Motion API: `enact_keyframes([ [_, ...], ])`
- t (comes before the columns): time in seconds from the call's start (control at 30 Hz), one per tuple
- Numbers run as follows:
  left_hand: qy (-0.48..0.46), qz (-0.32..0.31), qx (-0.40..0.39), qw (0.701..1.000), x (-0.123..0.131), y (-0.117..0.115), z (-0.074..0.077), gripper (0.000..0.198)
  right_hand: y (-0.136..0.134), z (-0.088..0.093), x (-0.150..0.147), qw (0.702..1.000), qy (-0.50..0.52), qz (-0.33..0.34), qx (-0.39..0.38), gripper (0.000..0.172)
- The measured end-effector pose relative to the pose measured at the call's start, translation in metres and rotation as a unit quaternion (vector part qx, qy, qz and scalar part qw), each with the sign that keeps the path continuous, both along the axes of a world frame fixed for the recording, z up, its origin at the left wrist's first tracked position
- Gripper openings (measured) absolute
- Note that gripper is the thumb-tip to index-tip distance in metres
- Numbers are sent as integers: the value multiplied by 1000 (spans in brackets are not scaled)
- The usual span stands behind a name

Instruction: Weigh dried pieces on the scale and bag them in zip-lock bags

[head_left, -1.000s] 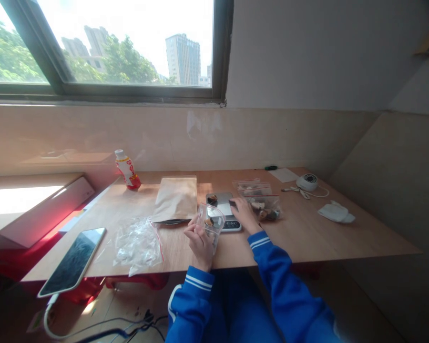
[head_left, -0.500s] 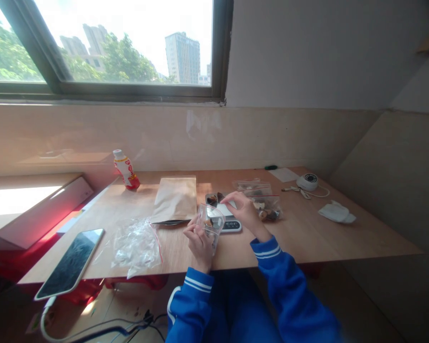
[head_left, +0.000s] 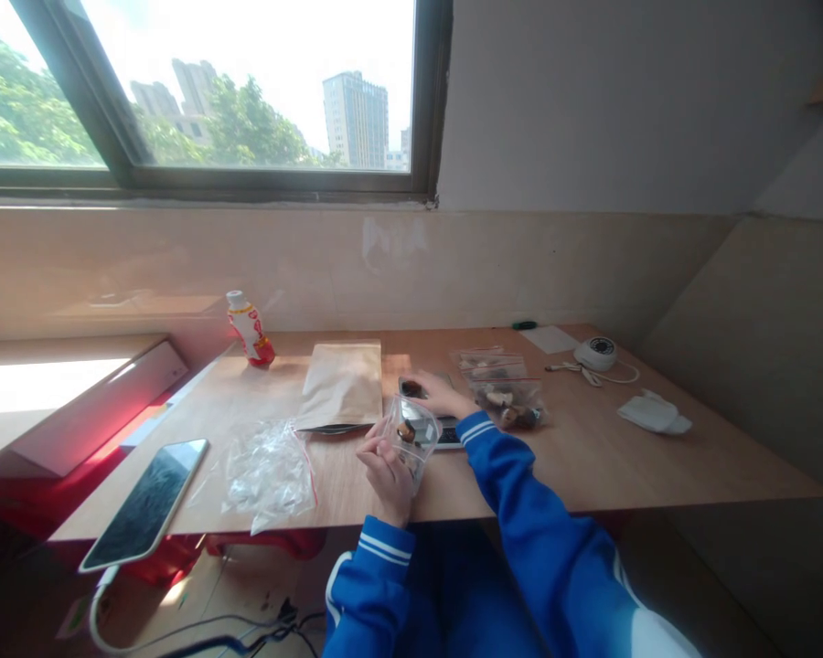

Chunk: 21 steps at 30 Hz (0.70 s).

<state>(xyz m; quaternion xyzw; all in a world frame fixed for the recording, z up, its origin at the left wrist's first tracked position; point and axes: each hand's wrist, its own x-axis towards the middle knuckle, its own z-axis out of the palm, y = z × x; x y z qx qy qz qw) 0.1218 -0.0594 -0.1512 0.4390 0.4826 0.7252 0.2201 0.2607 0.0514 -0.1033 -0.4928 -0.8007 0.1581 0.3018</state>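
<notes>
My left hand (head_left: 386,466) grips a small clear zip bag (head_left: 422,448) by its left side, mouth upward. Inside the bag lies a brown chunk (head_left: 405,430) that looks like dried mushroom, with smaller bits below. Behind the bag stands a kitchen scale (head_left: 451,439), partly covered by the bag and by my right arm. My right hand (head_left: 439,395) reaches over the scale's far left corner, its fingers closed around a dark brown piece (head_left: 412,390) that looks like the same stuff. How firmly the fingers hold it is hard to see.
Right of the scale lie filled zip bags (head_left: 511,402). A kraft pouch (head_left: 343,384), a heap of clear bags (head_left: 271,475), a phone (head_left: 147,503) and a bottle (head_left: 251,331) are leftward. A white camera (head_left: 595,353) and a crumpled white wrapper (head_left: 655,413) sit rightward.
My right hand has moved from above the zip bag, forward and left, down to the brown pieces on the scale. My left hand still holds the bag in about the same place.
</notes>
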Motion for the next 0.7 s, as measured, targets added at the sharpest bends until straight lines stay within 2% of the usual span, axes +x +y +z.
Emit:
enact_keyframes([
  [0.13, -33, -10, 14, 999, 1, 0, -2, 16, -3, -2, -1, 998, -56, -32, 6, 27],
  [0.23, -32, 6, -8, 999, 1, 1, -4, 17, -12, -4, 3, 998, -42, -49, 13, 28],
  [0.33, -27, 20, -15, 999, 1, 3, -5, 17, -25, 2, 5, 995, 57, -80, 22, 29],
  [0.47, -11, 28, -18, 999, 1, 4, -4, 17, -47, 32, -1, 965, 232, -119, 31, 34],
  [0.53, -6, 29, -17, 999, 1, 4, -3, 17, -60, 51, -6, 961, 259, -87, 26, 36],
  [0.6, -5, 31, -15, 999, 0, 4, -2, 15, -73, 66, -11, 972, 236, -23, -10, 37],
  [0.7, 2, 43, -10, 999, 0, 4, -1, 15, -86, 76, -15, 979, 179, 70, -71, 43],
])
